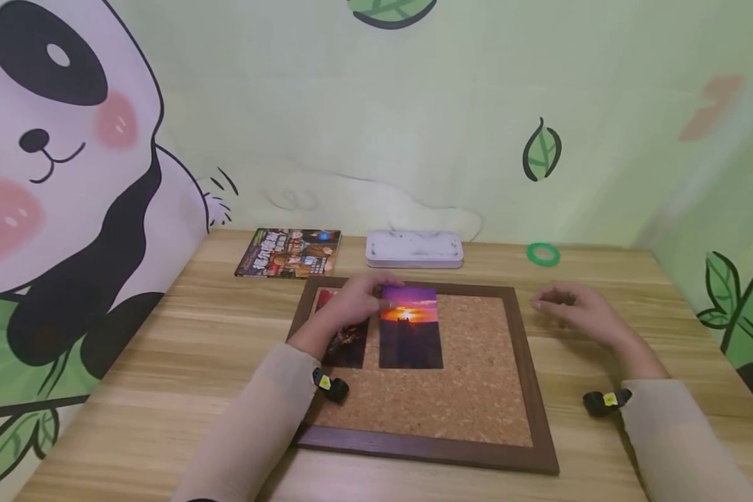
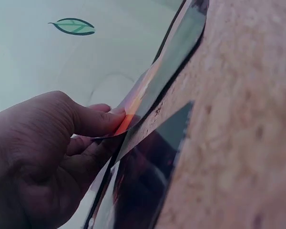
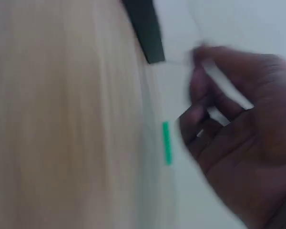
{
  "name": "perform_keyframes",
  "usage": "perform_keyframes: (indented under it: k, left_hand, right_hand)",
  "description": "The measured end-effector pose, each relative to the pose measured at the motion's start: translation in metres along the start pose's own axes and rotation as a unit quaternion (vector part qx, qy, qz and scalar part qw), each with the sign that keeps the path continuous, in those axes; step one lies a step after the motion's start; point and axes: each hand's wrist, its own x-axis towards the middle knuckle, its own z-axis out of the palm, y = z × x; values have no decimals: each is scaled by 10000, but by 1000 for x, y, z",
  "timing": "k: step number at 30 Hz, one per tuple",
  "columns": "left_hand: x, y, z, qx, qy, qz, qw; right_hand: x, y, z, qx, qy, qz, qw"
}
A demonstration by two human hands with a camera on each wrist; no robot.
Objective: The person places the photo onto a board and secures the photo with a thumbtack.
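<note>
My left hand (image 1: 358,300) pinches the upper left edge of a sunset photo (image 1: 411,341) between thumb and fingers. The photo overlaps the cork board (image 1: 470,362) in its dark brown frame, and its sheet bends near my thumb in the left wrist view. A second, darker photo (image 1: 350,352) lies on the board to the left, partly hidden by my left hand and wrist. Right of the board hangs my right hand (image 1: 580,310), fingers curled and thumb tip close to the forefinger. The right wrist view is blurred, so I cannot tell whether a tiny thing is between those fingertips.
Behind the board, along the table's back edge, are a colourful booklet (image 1: 288,252), a white tin case (image 1: 414,249) and a roll of green tape (image 1: 543,254). The wall with a painted panda (image 1: 69,174) rises directly behind the wooden table (image 1: 182,362).
</note>
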Motion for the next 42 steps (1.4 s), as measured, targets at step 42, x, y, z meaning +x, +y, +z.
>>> perform_keyframes:
  k: [42]
  left_hand:
    - [-3, -5, 2, 955, -353, 268, 9944]
  right_hand:
    - [112, -109, 127, 723, -1569, -286, 9846]
